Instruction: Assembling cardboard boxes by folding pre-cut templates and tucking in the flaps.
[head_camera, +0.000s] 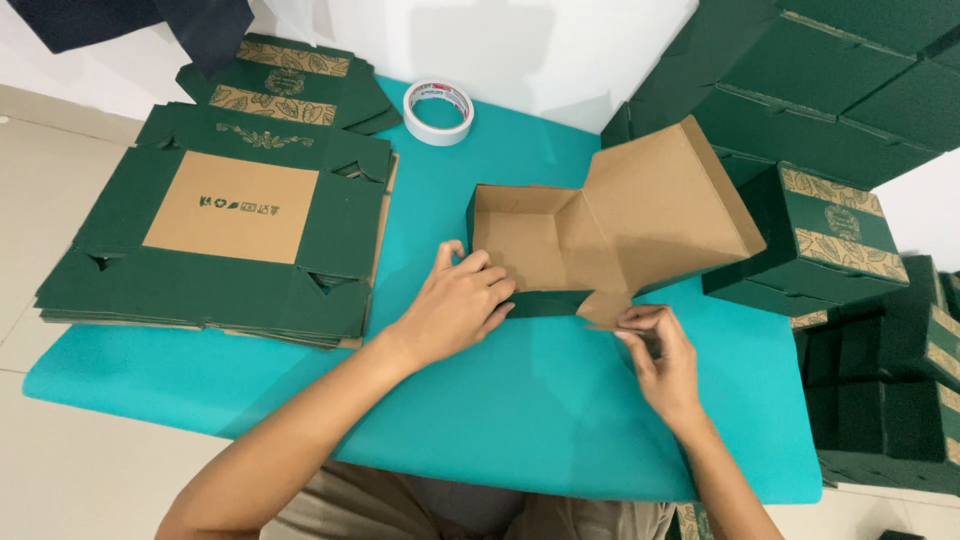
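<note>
A half-folded cardboard box (600, 235), dark green outside and brown inside, lies on a teal mat (520, 400) with its lid flap raised to the right. My left hand (460, 305) presses on the box's near left wall and corner. The fingers of my right hand (660, 355) pinch a small brown flap at the box's near right corner.
A stack of flat unfolded green box blanks (220, 230) lies at the left, more behind it (285, 75). A roll of white tape (438, 110) sits at the back. Finished green boxes (830, 235) are piled along the right side and back right.
</note>
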